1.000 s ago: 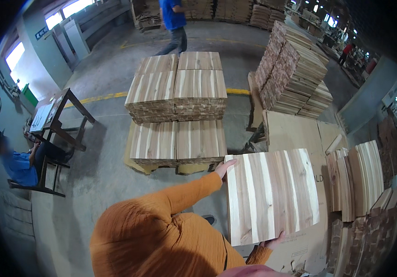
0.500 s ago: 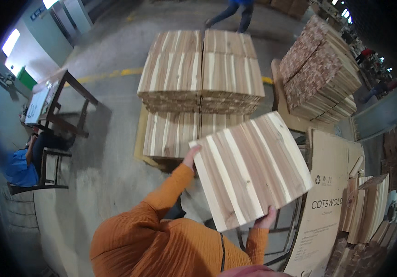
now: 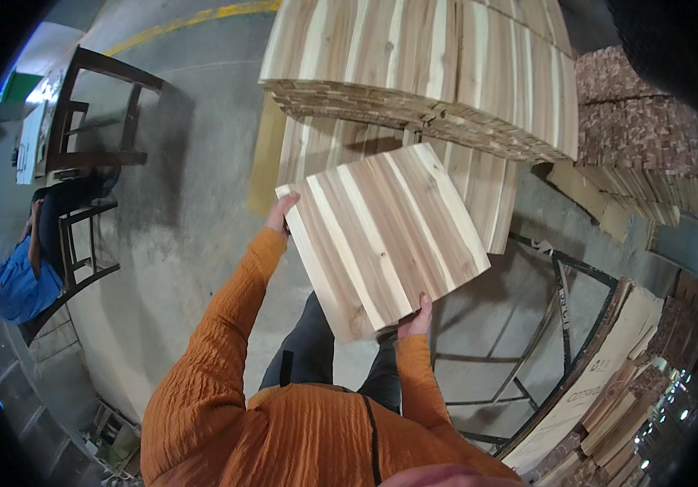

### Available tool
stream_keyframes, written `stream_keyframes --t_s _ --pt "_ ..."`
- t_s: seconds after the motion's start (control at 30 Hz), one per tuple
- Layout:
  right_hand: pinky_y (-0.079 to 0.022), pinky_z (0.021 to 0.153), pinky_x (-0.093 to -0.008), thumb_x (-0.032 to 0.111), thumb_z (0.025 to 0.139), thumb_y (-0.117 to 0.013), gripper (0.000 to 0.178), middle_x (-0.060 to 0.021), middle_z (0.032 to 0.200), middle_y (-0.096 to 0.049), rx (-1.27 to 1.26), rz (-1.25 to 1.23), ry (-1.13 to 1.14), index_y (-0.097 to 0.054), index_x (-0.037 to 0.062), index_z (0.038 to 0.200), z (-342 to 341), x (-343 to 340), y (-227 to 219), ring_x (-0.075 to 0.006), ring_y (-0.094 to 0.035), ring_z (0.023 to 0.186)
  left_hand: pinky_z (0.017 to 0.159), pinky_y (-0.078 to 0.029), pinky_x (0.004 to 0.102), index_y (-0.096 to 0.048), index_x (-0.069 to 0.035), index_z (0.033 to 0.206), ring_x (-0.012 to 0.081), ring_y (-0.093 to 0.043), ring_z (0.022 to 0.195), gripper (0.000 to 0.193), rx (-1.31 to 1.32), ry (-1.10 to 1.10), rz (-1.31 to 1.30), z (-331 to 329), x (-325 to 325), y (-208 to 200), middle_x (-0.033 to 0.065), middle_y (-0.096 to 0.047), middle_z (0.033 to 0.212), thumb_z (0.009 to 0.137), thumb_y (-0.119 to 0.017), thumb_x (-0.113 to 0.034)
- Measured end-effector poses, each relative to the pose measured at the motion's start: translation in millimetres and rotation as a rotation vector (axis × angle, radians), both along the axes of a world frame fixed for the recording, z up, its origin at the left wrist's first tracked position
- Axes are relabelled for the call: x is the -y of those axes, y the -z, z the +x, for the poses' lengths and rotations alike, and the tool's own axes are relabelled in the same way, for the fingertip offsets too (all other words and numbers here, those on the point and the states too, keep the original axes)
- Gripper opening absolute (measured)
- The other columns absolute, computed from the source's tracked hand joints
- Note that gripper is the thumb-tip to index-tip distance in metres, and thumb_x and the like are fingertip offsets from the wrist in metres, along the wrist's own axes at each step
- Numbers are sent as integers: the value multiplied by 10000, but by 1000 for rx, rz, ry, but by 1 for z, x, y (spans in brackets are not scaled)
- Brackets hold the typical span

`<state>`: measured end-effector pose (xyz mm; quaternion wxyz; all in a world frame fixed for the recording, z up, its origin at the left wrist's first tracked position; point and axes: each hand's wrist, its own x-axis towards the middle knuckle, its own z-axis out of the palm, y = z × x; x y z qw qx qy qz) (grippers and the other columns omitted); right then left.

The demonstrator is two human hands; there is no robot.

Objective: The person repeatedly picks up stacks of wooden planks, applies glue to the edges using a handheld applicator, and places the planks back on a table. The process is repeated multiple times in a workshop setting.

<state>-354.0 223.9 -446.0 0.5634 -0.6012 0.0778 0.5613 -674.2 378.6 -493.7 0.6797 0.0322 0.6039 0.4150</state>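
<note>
Both hands held a striped glued-wood panel (image 3: pixel 381 239): left hand (image 3: pixel 281 213) gripped its ten-o'clock corner, right hand (image 3: pixel 416 319) apparently pinched the five-o'clock edge, below stacked panels (image 3: pixel 430 73).

smooth matt striped wood panel (image 3: pixel 385 239); rough grey concrete floor (image 3: pixel 178 235).

wood panel (image 3: pixel 381 239) held before stacked panels (image 3: pixel 438 69); chair (image 3: pixel 89 105) far left, metal frame (image 3: pixel 519 357) right.

Both hands (image 3: pixel 281 213) (image 3: pixel 416 318) outstretched, gripping.
</note>
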Motion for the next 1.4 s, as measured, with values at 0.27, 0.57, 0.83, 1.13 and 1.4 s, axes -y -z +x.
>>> stream_keyframes --t_s 0.27,0.57,0.83,1.13,1.4 --pt "-410 918 -455 220 785 -637 327 -82 1074 -560 -382 -263 -178 -510 78 1051 -50 0 93 -262 -519 1034 842 -469 353 -520 -65 1148 225 -584 947 535 -95 148 16 -62 -52 82 102 -596 1067 764 -605 -426" --pt "-376 980 -450 327 830 -598 520 -78 1216 -493 -701 -248 1 -420 104 1264 -133 -43 156 -271 -436 1164 1007 -331 381 -357 -42 1345 282 -405 1224 804 -213 258 -102 -74 -125 112 163 -389 1363 759 -582 -545" --pt "-417 941 -447 341 829 -594 510 -66 1151 -464 -658 -184 -134 -415 117 1251 -136 -99 163 -253 -455 1102 966 -365 435 -297 -119 1374 275 -405 1214 805 -480 359 -46 -88 -173 162 124 -416 1335 753 -660 -480" --pt "-427 906 -432 431 803 -592 555 -61 1180 -512 -692 -226 -336 -426 142 1247 -120 -107 154 -245 -482 1116 1067 -204 405 -314 -106 1394 286 -311 1297 865 -243 382 -102 -90 -184 159 132 -327 1420 728 -617 -567" --pt "-487 787 -378 360 874 -488 425 -92 1131 -580 -431 -288 -634 -474 101 1210 -85 -93 155 -229 -607 971 1005 -311 469 -276 9 1370 324 -353 1245 988 -433 297 136 -49 -196 124 217 -337 1372 656 -751 -483"
